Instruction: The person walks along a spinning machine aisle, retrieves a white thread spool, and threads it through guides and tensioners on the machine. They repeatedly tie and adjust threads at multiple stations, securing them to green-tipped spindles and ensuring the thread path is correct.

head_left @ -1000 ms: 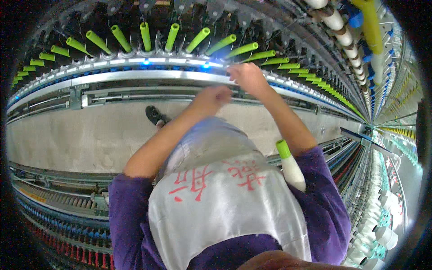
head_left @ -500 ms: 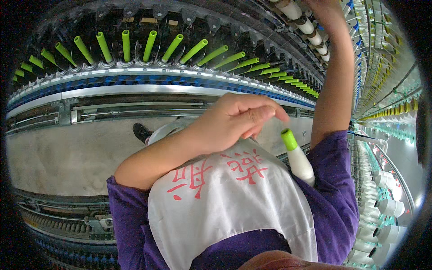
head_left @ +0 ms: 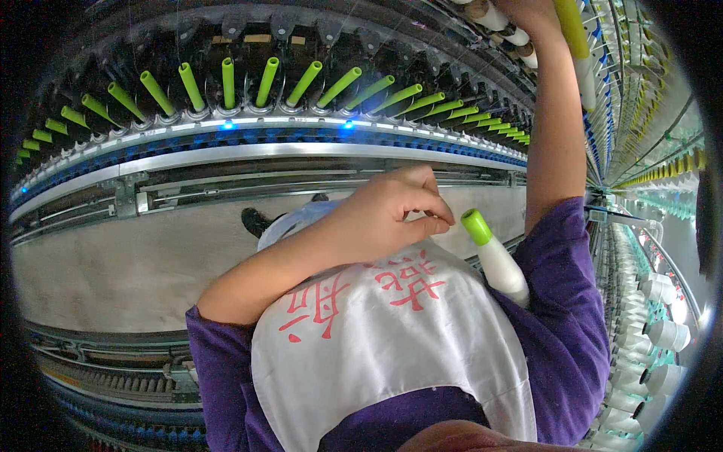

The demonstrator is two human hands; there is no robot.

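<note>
- Lime-green plastic everywhere here: a long row of green spindle tubes [head_left: 267, 79] fans out along the spinning frame [head_left: 301, 154] from about 9 o'clock across the top to 2 o'clock, each tube tilted outward.
- Left hand [head_left: 388, 218] sits near the middle, just above the white apron [head_left: 376, 346]. Its grip is together: thumb and fingers curl in to a pinch. If there's a thread in there, it's too fine for me to see, so I can't tell what it pinches.
- Just beside that pinch, at roughly 3 o'clock from it, a white bobbin with a green tip [head_left: 493, 256] pokes up out of the apron area, tilted toward 11 o'clock. The fingertips are near the green tip but not touching it.
- Right hand [head_left: 531, 11] is way up at 1 o'clock, arm stretched straight up, mostly cut off by the top edge. It's up among the white yarn packages [head_left: 497, 19] on the upper rack, next to a yellow-green tube [head_left: 572, 30]. Can't tell whether that grip is apart or together.
- Purple sleeves [head_left: 568, 316] on both arms.
- A dark shoe [head_left: 256, 222] shows on the grey floor [head_left: 113, 275] at 9 o'clock from the left hand.
- More white bobbins [head_left: 663, 335] line up along the right edge around 4 o'clock.
</note>
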